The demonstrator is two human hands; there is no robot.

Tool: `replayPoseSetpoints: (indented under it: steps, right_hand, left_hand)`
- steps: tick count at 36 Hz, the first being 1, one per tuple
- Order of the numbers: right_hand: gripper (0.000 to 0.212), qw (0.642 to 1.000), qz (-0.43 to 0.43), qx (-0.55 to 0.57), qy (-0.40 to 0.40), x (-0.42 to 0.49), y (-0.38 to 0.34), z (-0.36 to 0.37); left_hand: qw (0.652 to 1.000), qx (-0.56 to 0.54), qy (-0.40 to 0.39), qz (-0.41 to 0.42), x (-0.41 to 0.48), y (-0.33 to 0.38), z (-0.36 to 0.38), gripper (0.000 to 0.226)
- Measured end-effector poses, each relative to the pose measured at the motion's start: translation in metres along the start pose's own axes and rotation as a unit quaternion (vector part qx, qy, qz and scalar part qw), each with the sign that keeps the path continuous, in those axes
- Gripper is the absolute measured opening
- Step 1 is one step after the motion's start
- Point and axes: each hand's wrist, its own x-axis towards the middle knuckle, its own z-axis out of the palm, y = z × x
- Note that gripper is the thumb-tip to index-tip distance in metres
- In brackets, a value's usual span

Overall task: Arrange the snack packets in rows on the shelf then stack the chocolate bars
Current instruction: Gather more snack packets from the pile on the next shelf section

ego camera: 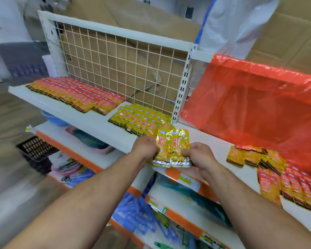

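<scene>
Two yellow snack packets marked KONCHEW are held side by side above the front edge of the white shelf (pixel 97 121). My left hand (pixel 145 145) pinches the left packet (pixel 162 150). My right hand (pixel 198 156) pinches the right packet (pixel 180 141). Just behind them, several yellow packets (pixel 138 119) lie in overlapping rows on the shelf. Further left lie rows of red-orange packets (pixel 75 94). A loose heap of packets (pixel 255 157) sits on the shelf to the right, with more red ones (pixel 294 187) in a row nearer the front.
A red plastic bag (pixel 250 108) lies on the right shelf against the back. A white wire grid panel (pixel 118 63) backs the left shelf, with cardboard behind it. Lower shelves hold blue packets (pixel 138 216), a pink tray and a black basket (pixel 35 148).
</scene>
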Motion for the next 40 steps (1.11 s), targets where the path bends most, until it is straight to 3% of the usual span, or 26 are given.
replayPoseSetpoints:
  steps: [6,13,18,20,22,25,28,35,40]
  right_hand:
    - [0.017,0.999,0.020,0.022,-0.028,0.003,-0.011,0.030]
    - [0.020,1.000,0.013,0.004,-0.023,0.034,-0.012,0.046]
    - [0.027,0.999,0.019,-0.018,-0.023,0.074,0.007,0.048]
    - [0.022,0.999,0.025,-0.026,-0.018,0.087,0.009,0.046]
    - [0.021,0.999,0.029,-0.037,-0.017,0.096,0.009,0.044]
    - [0.020,0.999,0.042,-0.032,-0.015,0.110,0.014,0.042]
    - [0.023,0.998,0.041,-0.044,-0.014,0.123,0.015,0.041]
    - [0.045,0.997,0.033,-0.074,-0.002,0.142,0.010,0.035]
    - [0.044,0.997,0.035,-0.061,-0.003,0.150,0.010,0.036]
  left_hand:
    - [1.000,0.001,0.021,-0.006,0.006,-0.009,-0.027,0.052]
    - [0.999,0.042,0.029,-0.003,0.033,-0.008,-0.032,0.028]
    - [0.997,0.072,0.033,0.000,0.065,-0.003,-0.022,0.033]
    - [0.994,0.102,0.024,0.012,0.077,0.002,-0.016,0.022]
    - [0.990,0.138,0.025,0.023,0.090,0.006,-0.010,0.017]
    - [0.980,0.194,0.030,0.031,0.107,0.011,-0.002,0.033]
    - [0.969,0.245,0.030,0.031,0.121,0.015,0.005,0.033]
    - [0.939,0.333,0.056,0.065,0.138,0.019,0.016,0.005]
    - [0.916,0.387,0.066,0.076,0.145,0.020,0.018,0.010]
